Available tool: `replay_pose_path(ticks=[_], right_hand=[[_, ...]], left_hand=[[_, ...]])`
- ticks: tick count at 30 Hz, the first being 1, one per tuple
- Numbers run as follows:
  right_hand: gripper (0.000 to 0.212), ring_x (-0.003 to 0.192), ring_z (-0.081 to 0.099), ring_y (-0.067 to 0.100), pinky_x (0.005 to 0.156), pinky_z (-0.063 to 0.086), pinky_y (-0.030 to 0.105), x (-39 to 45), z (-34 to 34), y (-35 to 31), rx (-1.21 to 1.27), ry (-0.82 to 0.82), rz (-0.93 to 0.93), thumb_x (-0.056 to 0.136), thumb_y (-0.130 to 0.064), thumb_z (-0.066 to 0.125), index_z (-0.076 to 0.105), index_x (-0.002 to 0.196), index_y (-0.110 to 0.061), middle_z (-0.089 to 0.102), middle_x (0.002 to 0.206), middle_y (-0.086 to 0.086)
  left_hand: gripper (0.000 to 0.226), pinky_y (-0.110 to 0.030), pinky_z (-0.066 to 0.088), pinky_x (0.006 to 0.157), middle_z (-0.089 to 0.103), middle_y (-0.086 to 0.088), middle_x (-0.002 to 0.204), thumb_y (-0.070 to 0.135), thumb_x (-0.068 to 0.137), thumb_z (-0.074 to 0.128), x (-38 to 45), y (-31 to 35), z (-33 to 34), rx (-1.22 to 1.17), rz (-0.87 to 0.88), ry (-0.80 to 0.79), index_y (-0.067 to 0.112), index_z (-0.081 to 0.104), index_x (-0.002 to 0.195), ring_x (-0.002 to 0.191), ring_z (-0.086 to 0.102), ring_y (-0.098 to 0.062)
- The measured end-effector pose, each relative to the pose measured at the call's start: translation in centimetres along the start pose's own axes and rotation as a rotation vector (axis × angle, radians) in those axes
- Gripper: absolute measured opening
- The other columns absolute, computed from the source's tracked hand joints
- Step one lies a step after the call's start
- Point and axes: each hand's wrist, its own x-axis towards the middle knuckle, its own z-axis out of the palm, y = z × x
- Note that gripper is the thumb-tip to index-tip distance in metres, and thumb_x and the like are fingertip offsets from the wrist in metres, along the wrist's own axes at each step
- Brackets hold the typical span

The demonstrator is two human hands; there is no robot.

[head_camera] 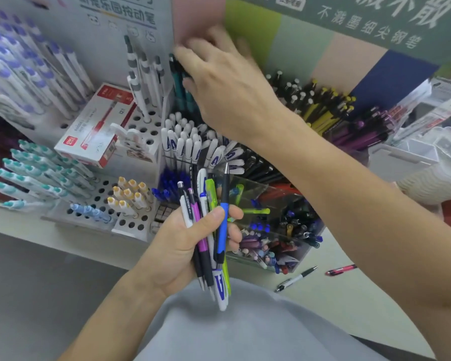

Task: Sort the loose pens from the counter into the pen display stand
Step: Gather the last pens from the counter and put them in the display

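While the left hand (pixel 193 246) clenches a loose bundle (pixel 208 230) low and near, a pen could slip from the fan; two pens, white (pixel 296 279) and red (pixel 341 270), lie on the desk (pixel 349 295) beside the clear bin (pixel 276 230); farther, the right hand (pixel 227 82), blurred, reaches among teal pens (pixel 179 82) in the stand (pixel 146 131); grip unclear; packed rows leave little room, a knock may topple neighbours.
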Motion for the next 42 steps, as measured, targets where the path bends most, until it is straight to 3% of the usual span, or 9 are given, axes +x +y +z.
replay_pose_path(ticks=[4, 7, 9, 15, 19, 29, 33, 38, 42], right_hand=[[0.019, 0.086, 0.060, 0.019, 0.078, 0.048, 0.030, -3.7, -3.6, -0.5, 0.559, 0.135, 0.120, 0.096, -0.010, 0.058, 0.069, 0.109, -0.002, 0.068, 0.097, 0.009], [0.033, 0.096, 0.057, 0.009, 0.086, 0.046, 0.023, -7.1, -6.0, -0.2, 0.646, -0.496, 0.206, 0.102, -0.033, 0.057, 0.063, 0.131, -0.018, 0.063, 0.113, -0.001], [0.044, 0.110, 0.058, 0.011, 0.096, 0.047, 0.029, -9.4, -5.9, 0.0, 0.579, -0.751, 0.220, 0.102, -0.044, 0.053, 0.055, 0.142, -0.025, 0.060, 0.126, -0.003], [0.016, 0.077, 0.070, 0.006, 0.074, 0.058, 0.030, -12.3, -5.3, 0.0, 1.006, -0.535, 0.588, 0.088, -0.032, 0.078, 0.070, 0.099, -0.022, 0.074, 0.085, -0.009], [0.019, 0.078, 0.072, 0.012, 0.076, 0.059, 0.025, -13.2, -5.2, 1.0, 1.288, -0.310, 0.754, 0.085, -0.015, 0.081, 0.069, 0.100, -0.013, 0.075, 0.084, 0.000], [0.019, 0.054, 0.069, 0.016, 0.054, 0.056, 0.025, -15.6, -9.3, 2.9, 1.367, 0.247, 0.860, 0.081, -0.022, 0.076, 0.059, 0.083, -0.014, 0.068, 0.065, -0.004], [0.021, 0.057, 0.071, 0.026, 0.058, 0.057, 0.025, -19.3, -9.5, 0.7, 1.468, 0.032, 1.044, 0.068, -0.008, 0.078, 0.060, 0.071, -0.018, 0.069, 0.064, 0.005], [0.037, 0.066, 0.067, 0.032, 0.063, 0.058, 0.034, -22.6, -6.8, -4.9, 1.764, -0.348, 1.179, 0.077, 0.007, 0.081, 0.066, 0.110, 0.000, 0.057, 0.077, 0.011], [0.017, 0.075, 0.069, 0.020, 0.062, 0.058, 0.038, -22.9, -5.5, -7.1, 1.403, -0.383, 1.064, 0.085, -0.018, 0.076, 0.071, 0.100, -0.024, 0.065, 0.086, -0.005]], left_hand=[[0.016, -0.033, 0.058, 0.073, 0.068, -0.018, 0.083, 0.017, 0.088, 0.074, -0.1, 0.1, -0.2, 0.015, -0.010, -0.070, 0.008, 0.076, 0.101, 0.077, 0.068, -0.027], [0.019, -0.034, 0.057, 0.073, 0.067, -0.019, 0.085, 0.018, 0.088, 0.070, -0.1, 0.1, -0.4, 0.011, -0.051, -0.126, 0.007, 0.074, 0.103, 0.078, 0.066, -0.028], [0.019, -0.036, 0.055, 0.072, 0.064, -0.019, 0.086, 0.019, 0.088, 0.072, 0.0, -0.1, -0.5, 0.009, -0.083, -0.217, 0.007, 0.071, 0.103, 0.077, 0.064, -0.028], [0.027, -0.047, 0.048, 0.078, 0.058, -0.019, 0.094, 0.024, 0.088, 0.073, 0.4, -1.0, -0.3, -0.025, -0.162, -0.321, 0.005, 0.069, 0.107, 0.077, 0.061, -0.029], [0.025, -0.047, 0.046, 0.079, 0.060, -0.024, 0.096, 0.023, 0.095, 0.061, 0.6, -1.1, -0.3, 0.005, -0.201, -0.312, 0.004, 0.071, 0.108, 0.077, 0.060, -0.033], [0.028, -0.036, 0.045, 0.066, 0.056, -0.020, 0.085, 0.030, 0.095, 0.056, 0.3, -1.9, 0.2, 0.047, -0.213, -0.175, 0.008, 0.071, 0.102, 0.068, 0.053, -0.028], [0.023, -0.034, 0.051, 0.060, 0.056, -0.014, 0.080, 0.023, 0.089, 0.063, 0.3, -2.0, 0.6, -0.013, -0.105, -0.044, 0.007, 0.065, 0.106, 0.065, 0.054, -0.024], [0.026, -0.027, 0.056, 0.056, 0.063, -0.005, 0.071, 0.017, 0.084, 0.059, 0.7, -2.0, 1.7, -0.074, 0.037, 0.167, 0.011, 0.059, 0.109, 0.062, 0.063, -0.017], [0.022, -0.031, 0.051, 0.059, 0.058, -0.007, 0.070, 0.026, 0.082, 0.063, 0.8, -2.3, 1.9, -0.056, 0.077, 0.276, 0.007, 0.058, 0.091, 0.063, 0.054, -0.021]])
